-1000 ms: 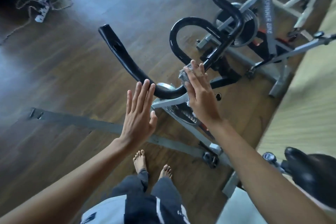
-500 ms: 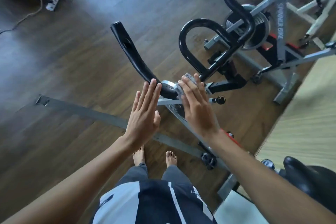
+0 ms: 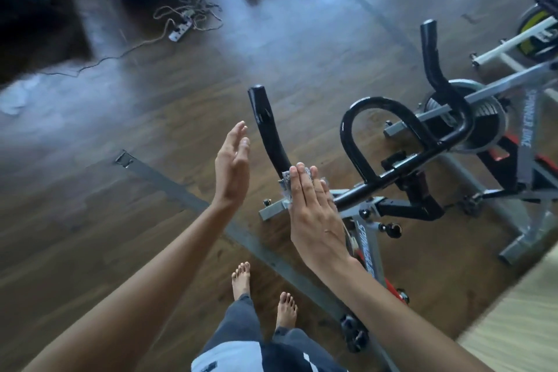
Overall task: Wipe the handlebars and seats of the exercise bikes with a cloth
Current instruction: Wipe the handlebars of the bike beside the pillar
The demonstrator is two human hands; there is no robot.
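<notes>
A black curved handlebar [image 3: 401,118] tops the grey exercise bike [image 3: 367,246] right in front of me. My right hand [image 3: 314,214] lies flat, fingers straight, pressing a small grey cloth [image 3: 286,183] against the bend of the bar's left arm [image 3: 265,130]. Only the cloth's edge shows past the fingertips. My left hand [image 3: 231,169] hovers open to the left of that arm, fingers straight, touching nothing. No seat is in view.
A second bike [image 3: 498,127] stands behind to the right, a third [image 3: 537,33] at the far right edge. A power strip with tangled cable [image 3: 181,29] lies on the wooden floor far left. A grey floor strip [image 3: 187,199] runs diagonally. My bare feet [image 3: 262,293] are below.
My right hand has slid the cloth leftward along the bar, from near the centre clamp to the bend of the left arm. My left hand stayed open beside it. The view tilted up.
</notes>
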